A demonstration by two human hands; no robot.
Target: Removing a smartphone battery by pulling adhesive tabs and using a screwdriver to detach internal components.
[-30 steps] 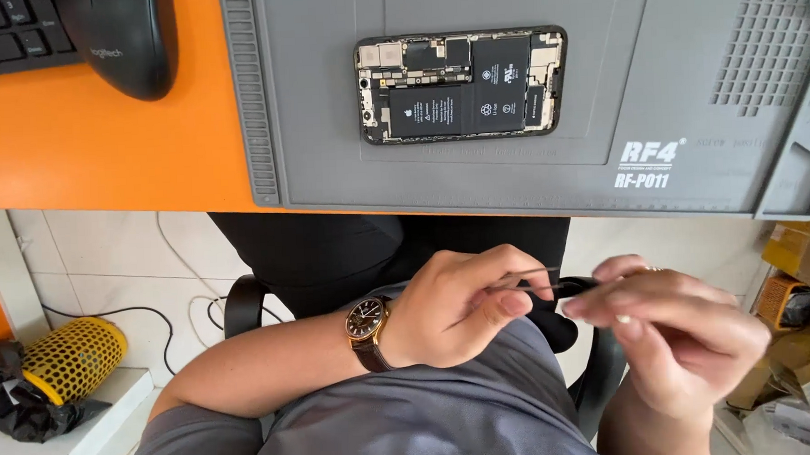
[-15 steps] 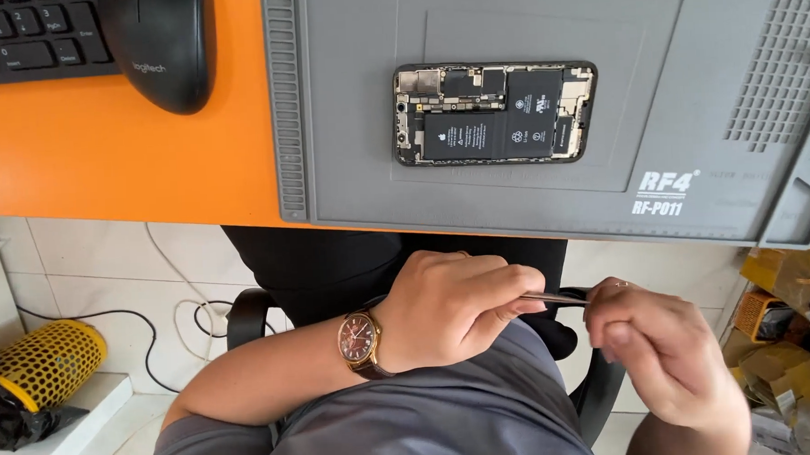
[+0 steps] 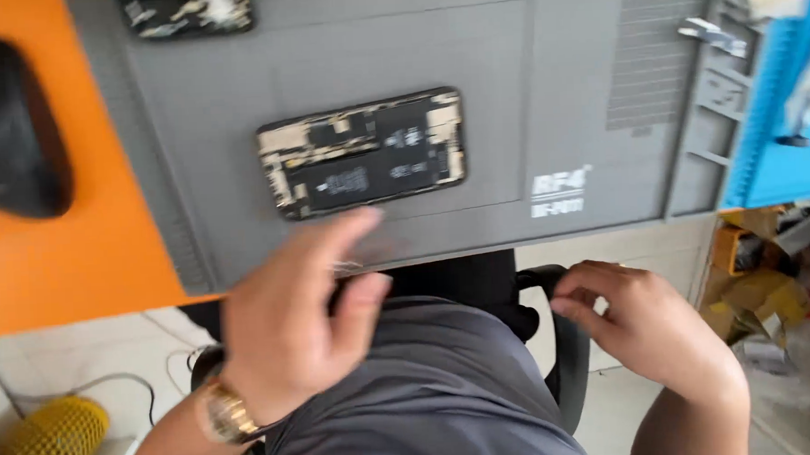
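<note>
Reaching left hand (image 3: 291, 337) toward opened phone (image 3: 365, 153).

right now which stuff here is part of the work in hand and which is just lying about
In hand:
opened phone, back off, on the grey repair mat
left hand, reaching toward the phone
right hand, near the lap

Lying about:
black mouse
second phone part
yellow mesh object
blue tray

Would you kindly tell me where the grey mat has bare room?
The grey mat is bare right of the opened phone, up to the ribbed patch. Crowded: the blue tray at the right and a second device at the top left.
</note>
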